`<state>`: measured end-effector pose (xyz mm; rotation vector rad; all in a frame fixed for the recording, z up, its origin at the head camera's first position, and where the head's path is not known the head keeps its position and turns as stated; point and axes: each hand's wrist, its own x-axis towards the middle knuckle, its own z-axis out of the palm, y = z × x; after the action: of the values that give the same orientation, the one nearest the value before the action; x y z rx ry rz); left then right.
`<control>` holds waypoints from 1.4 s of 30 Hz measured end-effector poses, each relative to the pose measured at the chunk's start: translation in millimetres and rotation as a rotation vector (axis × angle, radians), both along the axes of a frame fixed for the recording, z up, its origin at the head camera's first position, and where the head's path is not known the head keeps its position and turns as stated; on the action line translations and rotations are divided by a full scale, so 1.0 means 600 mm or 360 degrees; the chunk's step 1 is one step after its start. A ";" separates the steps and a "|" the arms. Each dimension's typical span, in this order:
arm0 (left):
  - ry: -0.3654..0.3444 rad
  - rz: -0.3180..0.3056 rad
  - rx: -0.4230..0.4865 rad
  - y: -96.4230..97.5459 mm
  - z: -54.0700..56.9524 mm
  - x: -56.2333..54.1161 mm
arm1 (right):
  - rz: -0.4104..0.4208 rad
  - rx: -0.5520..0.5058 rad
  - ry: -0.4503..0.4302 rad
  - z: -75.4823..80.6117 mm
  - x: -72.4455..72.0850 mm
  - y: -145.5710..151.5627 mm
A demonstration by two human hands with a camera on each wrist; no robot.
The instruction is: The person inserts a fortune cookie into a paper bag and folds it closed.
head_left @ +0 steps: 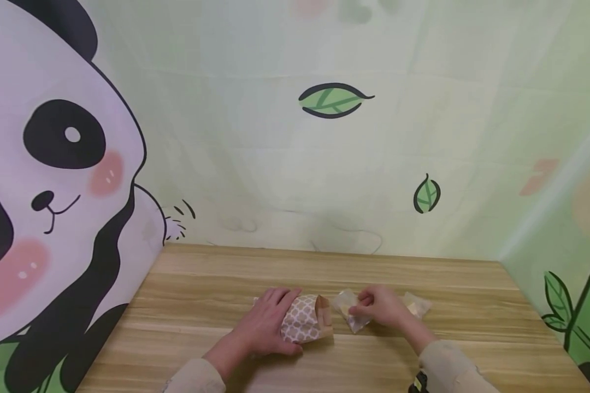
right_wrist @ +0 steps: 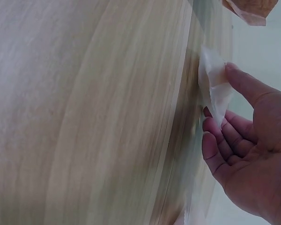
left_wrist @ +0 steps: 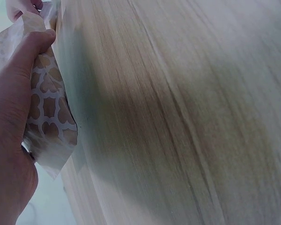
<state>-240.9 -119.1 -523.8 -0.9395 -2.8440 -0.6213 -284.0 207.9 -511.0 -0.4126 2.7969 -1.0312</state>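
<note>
A brown paper bag [head_left: 302, 322] with a white lattice pattern lies on its side on the table, its mouth facing right. My left hand [head_left: 267, 325] grips it from the left, thumb on the near side and fingers over the top. In the left wrist view the bag [left_wrist: 49, 105] looks creased under the thumb. Just right of the mouth, my right hand [head_left: 385, 308] pinches a small translucent packet [head_left: 345, 301] between thumb and fingers, apart from the bag. The right wrist view shows this packet [right_wrist: 213, 84] standing upright; its contents are unclear.
Another translucent packet [head_left: 419, 305] lies behind the right wrist, partly hidden by it. The wood-grain table [head_left: 216, 273] ends at a printed cloth backdrop [head_left: 255, 164], which also rises on the left and right sides.
</note>
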 end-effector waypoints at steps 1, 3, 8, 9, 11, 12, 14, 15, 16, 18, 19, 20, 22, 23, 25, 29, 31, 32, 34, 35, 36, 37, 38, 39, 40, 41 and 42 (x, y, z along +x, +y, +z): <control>0.0006 0.0001 -0.0005 0.000 0.000 0.000 | 0.0007 -0.0009 -0.0009 0.001 0.001 -0.002; 0.0014 -0.0002 -0.0012 0.000 -0.001 0.000 | 0.0010 -0.0037 -0.0032 0.002 0.003 -0.004; 0.0020 -0.0008 -0.0012 0.000 -0.001 -0.001 | 0.0020 -0.0099 -0.0085 0.005 0.011 -0.008; 0.0020 -0.0006 -0.0010 0.000 -0.002 -0.001 | 0.0026 -0.0106 -0.0087 0.005 0.012 -0.009; 0.0021 -0.0002 -0.0003 0.000 -0.002 -0.001 | 0.0035 -0.0121 -0.0090 0.004 0.012 -0.010; 0.0024 0.0001 0.0000 -0.001 -0.003 -0.001 | 0.0038 -0.0126 -0.0092 0.002 0.011 -0.011; 0.0033 0.0005 0.0003 0.000 -0.003 -0.001 | 0.0029 -0.0146 -0.0103 0.001 0.011 -0.011; 0.0038 0.0008 0.0004 0.001 -0.004 -0.001 | 0.0017 -0.0167 -0.0116 0.001 0.010 -0.011; 0.0040 0.0010 0.0004 0.001 -0.005 -0.002 | -0.0005 -0.0183 -0.0122 0.000 0.010 -0.012; 0.0038 0.0019 0.0009 0.002 -0.007 -0.002 | -0.0055 -0.0230 -0.0132 -0.001 0.010 -0.012; 0.0033 0.0025 0.0012 0.003 -0.008 -0.002 | -0.0087 -0.0260 -0.0133 0.000 0.010 -0.013; 0.0026 0.0032 0.0012 0.003 -0.008 -0.002 | -0.0115 -0.0297 -0.0133 0.000 0.011 -0.014; 0.0011 0.0050 0.0012 0.003 -0.010 -0.002 | -0.0188 -0.0383 -0.0132 0.002 0.014 -0.017; 0.0004 0.0061 0.0014 0.003 -0.011 -0.002 | -0.0218 -0.0440 -0.0136 0.005 0.016 -0.020; -0.0004 0.0080 0.0020 0.003 -0.012 -0.002 | -0.0273 -0.0558 -0.0148 0.011 0.022 -0.028; 0.0003 0.0103 0.0037 0.002 -0.014 -0.002 | -0.0383 -0.0776 -0.0169 0.017 0.033 -0.050; 0.0015 0.0111 0.0042 0.003 -0.016 -0.002 | -0.0422 -0.0866 -0.0162 0.015 0.039 -0.062; 0.0018 0.0114 0.0047 0.004 -0.016 -0.002 | -0.0434 -0.0908 -0.0155 0.013 0.041 -0.068; 0.0027 0.0125 0.0056 0.005 -0.017 -0.001 | -0.0435 -0.0958 -0.0125 0.007 0.046 -0.079; 0.0032 0.0133 0.0064 0.006 -0.018 -0.001 | -0.0435 -0.0989 -0.0116 0.004 0.048 -0.084; 0.0043 0.0144 0.0064 0.008 -0.019 -0.001 | -0.0429 -0.1003 -0.0105 0.001 0.051 -0.089; 0.0058 0.0153 0.0067 0.009 -0.019 -0.001 | -0.0422 -0.1008 -0.0087 -0.002 0.054 -0.093; 0.0077 0.0164 0.0068 0.010 -0.020 -0.001 | -0.0418 -0.1014 -0.0081 -0.005 0.056 -0.097; 0.0096 0.0175 0.0065 0.012 -0.020 0.000 | -0.0413 -0.1010 -0.0072 -0.007 0.059 -0.101; 0.0117 0.0186 0.0060 0.013 -0.021 -0.001 | -0.0405 -0.1017 -0.0081 -0.007 0.061 -0.103; 0.0134 0.0196 0.0055 0.014 -0.021 0.000 | -0.0400 -0.1018 -0.0087 -0.008 0.063 -0.105; 0.0148 0.0203 0.0051 0.015 -0.022 0.000 | -0.0391 -0.1012 -0.0088 -0.008 0.064 -0.106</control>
<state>-241.2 -110.0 -536.8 -0.7545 -2.7757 -0.5914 -245.7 144.2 -515.8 -0.0898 2.4506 -1.9523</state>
